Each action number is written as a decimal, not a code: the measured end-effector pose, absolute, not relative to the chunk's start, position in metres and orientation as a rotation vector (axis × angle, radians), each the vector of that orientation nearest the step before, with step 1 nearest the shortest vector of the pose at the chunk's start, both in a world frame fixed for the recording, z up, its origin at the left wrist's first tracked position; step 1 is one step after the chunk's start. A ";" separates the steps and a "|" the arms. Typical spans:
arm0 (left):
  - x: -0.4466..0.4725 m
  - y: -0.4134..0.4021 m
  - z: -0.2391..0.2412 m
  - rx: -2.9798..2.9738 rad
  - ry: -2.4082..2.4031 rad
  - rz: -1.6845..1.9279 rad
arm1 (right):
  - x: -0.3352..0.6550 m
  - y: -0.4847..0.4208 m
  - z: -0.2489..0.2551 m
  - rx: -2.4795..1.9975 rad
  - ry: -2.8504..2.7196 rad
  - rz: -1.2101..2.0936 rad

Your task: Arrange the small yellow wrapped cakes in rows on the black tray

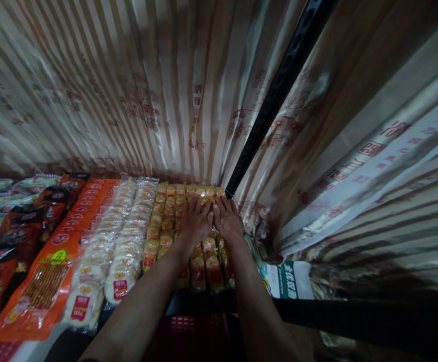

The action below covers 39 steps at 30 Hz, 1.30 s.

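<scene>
Both my hands reach to the back of a shelf and lie side by side on rows of small yellow-and-red snack packets [168,221]. My left hand [195,221] rests flat on the packets, fingers stretched forward. My right hand [227,218] lies next to it, fingers also stretched out over the rearmost packets near the foot of a black upright post [267,105]. Neither hand grips anything that I can see. The packets under the palms are hidden.
Left of the yellow packets stand rows of white round crackers in clear bags [122,236], then orange packs [64,251] and dark snack bags [15,221]. Striped shiny sheeting [128,85] covers the back and right side. A green-and-white bag [288,279] lies at right, behind the black shelf edge [354,317].
</scene>
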State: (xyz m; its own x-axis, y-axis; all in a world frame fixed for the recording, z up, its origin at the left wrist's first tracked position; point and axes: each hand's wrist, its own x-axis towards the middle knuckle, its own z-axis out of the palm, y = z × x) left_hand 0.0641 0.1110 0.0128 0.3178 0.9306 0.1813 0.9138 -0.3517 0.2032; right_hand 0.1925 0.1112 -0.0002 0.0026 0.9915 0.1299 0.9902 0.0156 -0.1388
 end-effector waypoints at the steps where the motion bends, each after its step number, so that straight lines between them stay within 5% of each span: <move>1: 0.064 0.111 0.012 2.504 1.748 0.419 | 0.193 0.112 -0.002 -2.074 -2.083 0.021; 29: 0.065 0.109 0.009 2.441 1.744 0.403 | 0.185 0.108 0.001 -2.172 -1.999 0.025; 39: 0.040 0.112 0.021 2.408 1.920 0.487 | 0.159 0.106 0.038 -2.195 -1.916 0.036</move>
